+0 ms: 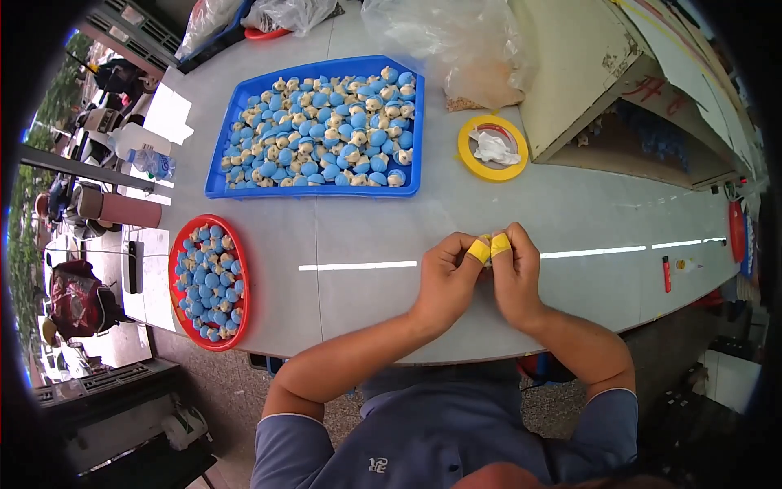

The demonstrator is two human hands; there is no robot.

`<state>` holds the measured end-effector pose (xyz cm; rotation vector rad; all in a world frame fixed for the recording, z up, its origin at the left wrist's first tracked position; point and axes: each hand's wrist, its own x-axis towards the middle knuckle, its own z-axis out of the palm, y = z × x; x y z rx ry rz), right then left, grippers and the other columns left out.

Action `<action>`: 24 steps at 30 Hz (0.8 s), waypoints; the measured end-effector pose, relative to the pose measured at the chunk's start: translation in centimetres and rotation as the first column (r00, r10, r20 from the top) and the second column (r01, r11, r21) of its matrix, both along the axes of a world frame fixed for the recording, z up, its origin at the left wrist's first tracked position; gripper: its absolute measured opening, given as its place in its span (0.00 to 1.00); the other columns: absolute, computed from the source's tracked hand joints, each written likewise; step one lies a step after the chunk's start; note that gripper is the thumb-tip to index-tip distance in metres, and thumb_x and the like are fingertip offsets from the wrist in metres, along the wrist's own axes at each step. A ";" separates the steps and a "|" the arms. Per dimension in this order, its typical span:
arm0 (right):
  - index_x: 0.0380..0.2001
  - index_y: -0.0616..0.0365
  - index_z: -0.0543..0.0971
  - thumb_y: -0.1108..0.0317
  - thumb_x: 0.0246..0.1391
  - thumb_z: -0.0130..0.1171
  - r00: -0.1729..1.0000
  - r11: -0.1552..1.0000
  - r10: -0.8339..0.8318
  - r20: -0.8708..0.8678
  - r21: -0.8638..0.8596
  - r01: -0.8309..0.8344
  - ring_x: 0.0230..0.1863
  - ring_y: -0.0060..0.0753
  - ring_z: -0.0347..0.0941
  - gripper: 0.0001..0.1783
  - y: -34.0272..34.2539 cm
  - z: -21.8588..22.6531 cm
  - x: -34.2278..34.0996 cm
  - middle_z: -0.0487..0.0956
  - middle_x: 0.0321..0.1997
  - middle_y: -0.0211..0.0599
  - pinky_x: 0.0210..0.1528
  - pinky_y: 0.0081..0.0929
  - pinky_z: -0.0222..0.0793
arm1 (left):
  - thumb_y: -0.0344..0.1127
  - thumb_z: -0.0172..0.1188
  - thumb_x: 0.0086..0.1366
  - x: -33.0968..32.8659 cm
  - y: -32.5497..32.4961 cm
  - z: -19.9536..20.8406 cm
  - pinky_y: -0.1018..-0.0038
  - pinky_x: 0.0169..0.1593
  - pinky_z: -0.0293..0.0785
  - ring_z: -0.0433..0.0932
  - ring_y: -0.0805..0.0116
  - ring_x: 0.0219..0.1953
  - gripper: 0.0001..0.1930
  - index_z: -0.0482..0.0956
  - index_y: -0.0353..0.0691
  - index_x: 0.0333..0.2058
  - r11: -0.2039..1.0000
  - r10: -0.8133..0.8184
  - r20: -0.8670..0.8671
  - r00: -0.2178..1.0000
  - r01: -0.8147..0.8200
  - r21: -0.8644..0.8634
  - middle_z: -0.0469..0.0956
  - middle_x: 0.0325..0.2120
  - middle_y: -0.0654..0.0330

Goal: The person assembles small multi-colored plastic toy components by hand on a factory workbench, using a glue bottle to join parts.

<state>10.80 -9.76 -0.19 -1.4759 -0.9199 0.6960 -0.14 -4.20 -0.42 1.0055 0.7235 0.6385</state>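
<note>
My left hand (444, 277) and my right hand (520, 277) meet over the grey table (366, 232), thumbs side by side and fingers curled in. Yellow tape (479, 251) wraps each thumb. Whatever is pinched between the fingertips is too small and covered to make out. Beyond my left hand lies a blue tray (314, 192) full of small blue-and-cream figures (318, 134). More such pieces fill a round red basin (247, 285) at the table's left edge. Past my right hand sits a yellow ring (466, 147), perhaps a tape roll, with crumpled white paper inside.
A worn cream-coloured box (578, 73), open at the front, stands at the far right. Clear plastic bags (456, 45) lie at the back. A red marker (666, 275) is near the right edge. On the left are a pink cup (130, 209) and a water bottle (153, 161).
</note>
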 end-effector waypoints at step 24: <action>0.23 0.59 0.61 0.71 0.63 0.47 0.998 1.000 0.014 -0.060 -0.016 -0.015 0.27 0.13 0.56 0.13 -0.2 0.4 0.0 0.65 0.22 0.26 0.27 0.19 0.58 | 0.34 0.54 0.68 0.0 -0.1 -0.2 0.79 0.37 0.75 0.76 0.77 0.31 0.10 0.76 0.32 0.38 1.000 0.012 -0.009 1.000 -0.012 0.006 0.78 0.30 0.62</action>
